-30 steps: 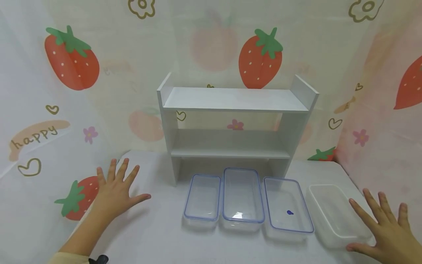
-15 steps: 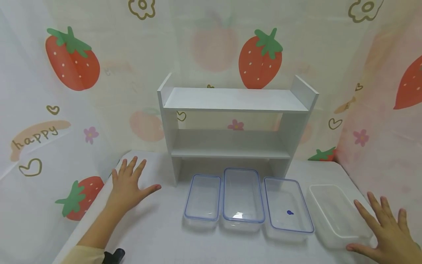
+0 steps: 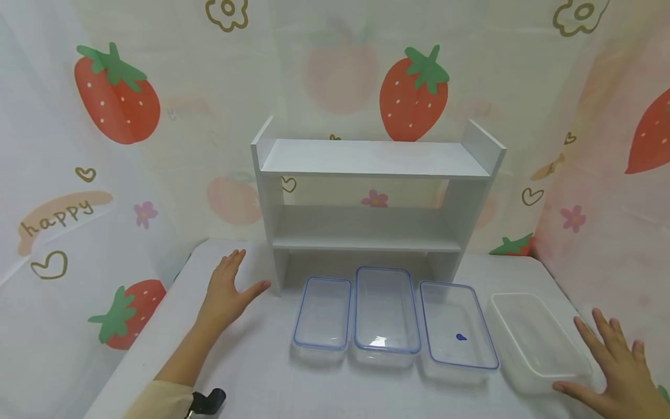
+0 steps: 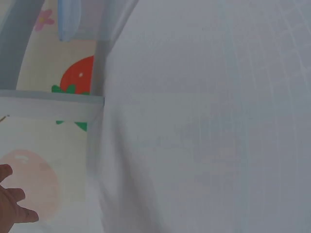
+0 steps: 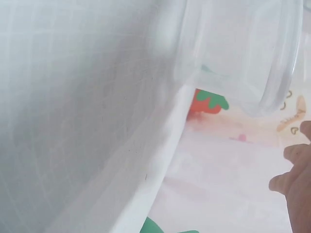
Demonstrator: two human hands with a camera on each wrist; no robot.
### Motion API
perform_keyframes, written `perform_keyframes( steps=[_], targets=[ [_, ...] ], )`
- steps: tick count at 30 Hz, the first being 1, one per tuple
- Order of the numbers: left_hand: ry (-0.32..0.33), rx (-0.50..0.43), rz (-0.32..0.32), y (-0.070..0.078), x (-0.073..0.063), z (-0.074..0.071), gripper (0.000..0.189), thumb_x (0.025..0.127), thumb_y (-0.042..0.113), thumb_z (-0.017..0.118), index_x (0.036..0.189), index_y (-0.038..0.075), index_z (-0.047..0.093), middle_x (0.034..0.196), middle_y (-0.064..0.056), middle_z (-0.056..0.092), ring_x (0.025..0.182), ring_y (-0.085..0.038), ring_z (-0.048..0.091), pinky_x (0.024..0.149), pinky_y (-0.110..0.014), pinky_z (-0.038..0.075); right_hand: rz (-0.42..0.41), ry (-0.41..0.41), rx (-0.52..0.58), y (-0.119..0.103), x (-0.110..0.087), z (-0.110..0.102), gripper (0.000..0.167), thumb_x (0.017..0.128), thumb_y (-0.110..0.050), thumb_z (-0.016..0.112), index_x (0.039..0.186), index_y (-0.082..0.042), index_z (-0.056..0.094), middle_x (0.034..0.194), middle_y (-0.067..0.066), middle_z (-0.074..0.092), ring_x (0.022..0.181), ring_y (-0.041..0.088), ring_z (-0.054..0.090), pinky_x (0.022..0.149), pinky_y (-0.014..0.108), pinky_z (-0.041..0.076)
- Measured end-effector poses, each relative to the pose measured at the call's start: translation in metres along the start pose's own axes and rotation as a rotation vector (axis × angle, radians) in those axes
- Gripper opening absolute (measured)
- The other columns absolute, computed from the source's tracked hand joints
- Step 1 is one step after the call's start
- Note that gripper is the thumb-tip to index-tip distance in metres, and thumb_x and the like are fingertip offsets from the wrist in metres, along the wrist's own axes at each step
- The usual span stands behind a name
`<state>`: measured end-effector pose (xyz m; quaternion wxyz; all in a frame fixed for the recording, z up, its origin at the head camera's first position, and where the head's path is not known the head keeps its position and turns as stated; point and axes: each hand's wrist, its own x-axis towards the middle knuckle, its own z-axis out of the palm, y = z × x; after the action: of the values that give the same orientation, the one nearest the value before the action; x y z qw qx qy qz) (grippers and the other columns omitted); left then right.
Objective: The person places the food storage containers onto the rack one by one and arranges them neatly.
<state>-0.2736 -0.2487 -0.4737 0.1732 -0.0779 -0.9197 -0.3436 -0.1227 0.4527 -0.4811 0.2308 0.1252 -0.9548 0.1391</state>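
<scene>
Since the earlier frames, the left hand [image 3: 226,291] has been sliding rightward across the white table [image 3: 251,372], and is now lying just left of the white shelf unit [image 3: 374,201], thumb tip nearly at the shelf's front-left leg. Fingers are straight and together, palm down, holding nothing. The right hand [image 3: 620,366] has been drifting slightly down and to the right, and is now sitting at the table's front-right corner, fingers spread and straight, thumb tip just beside the near corner of the clear container w/ no blue rim [image 3: 539,343]; can't tell whether it's touching. It's gripping nothing.

Four clear rectangular containers are sitting in a row in front of the shelf, all open-topped. L to R: a small blue-rimmed container [image 3: 323,314], a larger blue-rimmed container [image 3: 386,311] just beside it, a third blue-rimmed container [image 3: 456,326] showing a small blue mark [image 3: 460,337], then the plain clear one, angled a bit, nearest the right hand.

Left wrist view is showing mostly white tabletop, w/ fingertips [image 4: 12,206] at the lower-left edge. Right wrist view is showing the plain container's rounded corner [image 5: 252,53] above the table edge, w/ fingers [image 5: 296,179] at the right edge.

Strawberry-print curtains [image 3: 115,93] are hanging behind and on both sides.
</scene>
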Motion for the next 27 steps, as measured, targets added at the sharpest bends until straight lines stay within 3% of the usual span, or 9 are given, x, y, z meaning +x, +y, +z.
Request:
perform_keyframes(
  steps=[10,17,23,27],
  targets=[
    [0.063,-0.148,-0.029,0.006,0.004,0.020,0.093,0.086,0.048,0.081,0.158,0.008,0.036,0.163,-0.016,0.038,0.150,-0.038,0.034,0.123,-0.057,0.030,0.111,-0.060,0.190,0.003,-0.002,0.001,0.127,0.070,-0.027,0.095,0.165,-0.012,0.012,0.170,0.026,-0.003,0.150,0.057,-0.012,0.103,0.078,-0.028],
    [0.128,-0.228,-0.040,0.014,0.004,0.029,0.085,0.088,0.042,0.081,0.156,0.010,0.041,0.160,-0.016,0.043,0.146,-0.039,0.040,0.121,-0.056,0.035,0.182,-0.099,0.220,0.005,-0.005,0.004,0.123,0.078,-0.025,0.090,0.165,-0.012,0.005,0.169,0.027,-0.008,0.150,0.056,-0.016,0.104,0.075,-0.029],
    [0.161,-0.326,-0.106,0.018,0.006,0.039,0.079,0.091,0.038,0.079,0.153,0.004,0.045,0.158,-0.017,0.046,0.141,-0.041,0.048,0.116,-0.056,0.043,0.259,-0.117,0.261,0.006,-0.005,0.005,0.119,0.083,-0.025,0.087,0.166,-0.018,0.002,0.170,0.023,-0.010,0.151,0.055,-0.015,0.104,0.083,-0.016],
    [0.157,-0.399,-0.115,0.020,0.010,0.046,0.077,0.091,0.033,0.080,0.152,0.002,0.045,0.157,-0.017,0.047,0.141,-0.039,0.049,0.116,-0.053,0.043,0.326,-0.163,0.261,0.005,-0.003,0.004,0.118,0.087,-0.030,0.084,0.165,-0.020,-0.004,0.169,0.023,-0.014,0.150,0.057,-0.013,0.100,0.088,-0.005]
  ],
)
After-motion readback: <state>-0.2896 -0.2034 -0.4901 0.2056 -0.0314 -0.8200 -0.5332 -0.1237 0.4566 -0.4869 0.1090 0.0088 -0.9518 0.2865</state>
